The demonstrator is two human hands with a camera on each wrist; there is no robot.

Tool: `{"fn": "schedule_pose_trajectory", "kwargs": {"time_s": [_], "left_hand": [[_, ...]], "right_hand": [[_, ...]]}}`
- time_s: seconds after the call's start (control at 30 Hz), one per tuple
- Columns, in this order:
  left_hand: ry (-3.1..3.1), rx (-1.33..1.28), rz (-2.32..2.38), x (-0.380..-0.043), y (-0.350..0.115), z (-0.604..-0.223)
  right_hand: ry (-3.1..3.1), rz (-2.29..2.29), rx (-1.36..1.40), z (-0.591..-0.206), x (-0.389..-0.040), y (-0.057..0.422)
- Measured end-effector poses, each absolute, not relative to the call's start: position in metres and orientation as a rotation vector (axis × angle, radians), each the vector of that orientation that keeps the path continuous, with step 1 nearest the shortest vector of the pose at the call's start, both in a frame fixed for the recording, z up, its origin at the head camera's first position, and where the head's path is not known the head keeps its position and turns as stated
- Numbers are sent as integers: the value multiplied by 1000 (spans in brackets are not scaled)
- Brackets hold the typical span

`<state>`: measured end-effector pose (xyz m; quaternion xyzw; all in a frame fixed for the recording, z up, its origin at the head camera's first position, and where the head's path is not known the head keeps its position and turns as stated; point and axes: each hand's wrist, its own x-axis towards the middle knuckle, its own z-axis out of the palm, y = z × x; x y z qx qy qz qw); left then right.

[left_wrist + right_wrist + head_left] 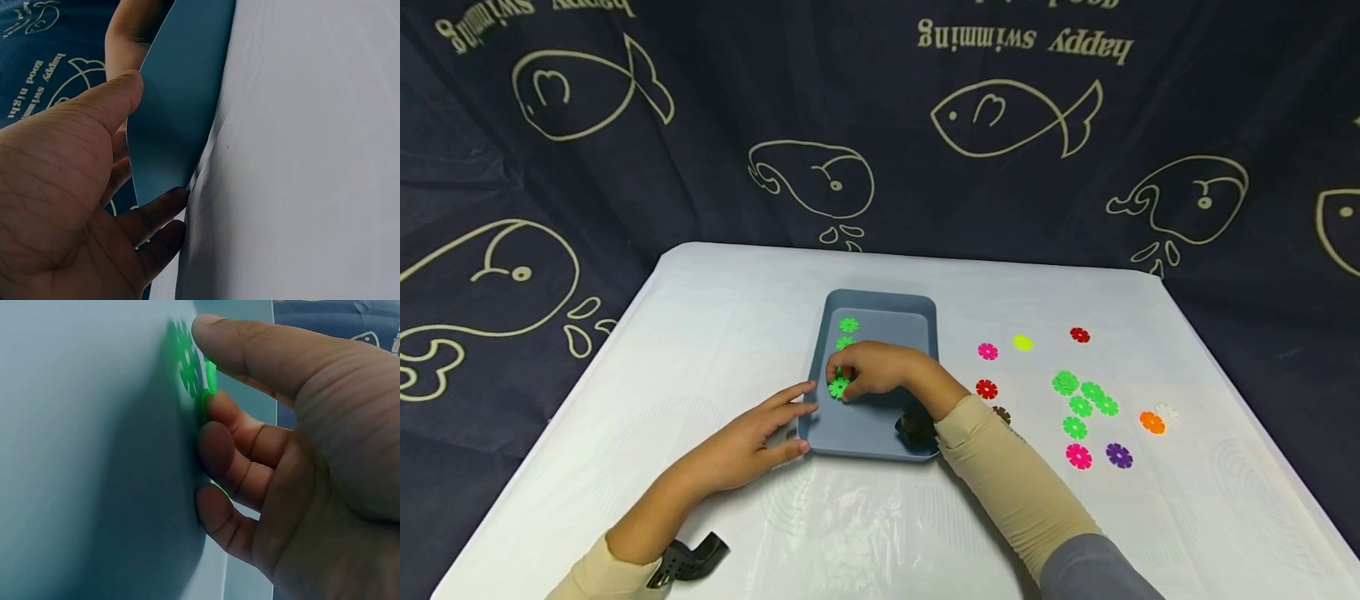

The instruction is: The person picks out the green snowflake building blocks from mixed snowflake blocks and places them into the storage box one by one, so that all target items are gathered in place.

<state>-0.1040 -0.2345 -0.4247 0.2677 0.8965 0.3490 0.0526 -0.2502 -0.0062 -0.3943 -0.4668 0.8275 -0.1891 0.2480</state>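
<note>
My right hand (880,367) reaches down inside a grey-blue tray (872,433). Its thumb and index fingertips sit at opposite edges of a green notched plastic disc (186,359) close to the tray floor, pinching it, while the other fingers curl beside it. In the head view that green disc (837,388) shows between the fingers. More green discs (848,325) lie in a column beyond it along the tray's left side, partly hidden by the hand. My left hand (748,446) rests against the tray's left wall, fingers spread and mostly straight, thumb near the front corner.
Right of the tray, loose discs lie on the white table (715,333): several green discs (1081,407), a pink disc (1078,456), a purple disc (1118,455), an orange disc (1152,422), a yellow disc (1022,342) and red ones (987,389). A dark printed curtain (880,100) hangs behind.
</note>
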Motion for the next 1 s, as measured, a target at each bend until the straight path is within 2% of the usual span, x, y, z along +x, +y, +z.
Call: {"fn": "schedule_pose_trajectory", "kwargs": {"time_s": [1.0], "left_hand": [[2717, 797, 1060, -105, -234, -424]], "right_hand": [[2261, -554, -1264, -393, -252, -4]]}}
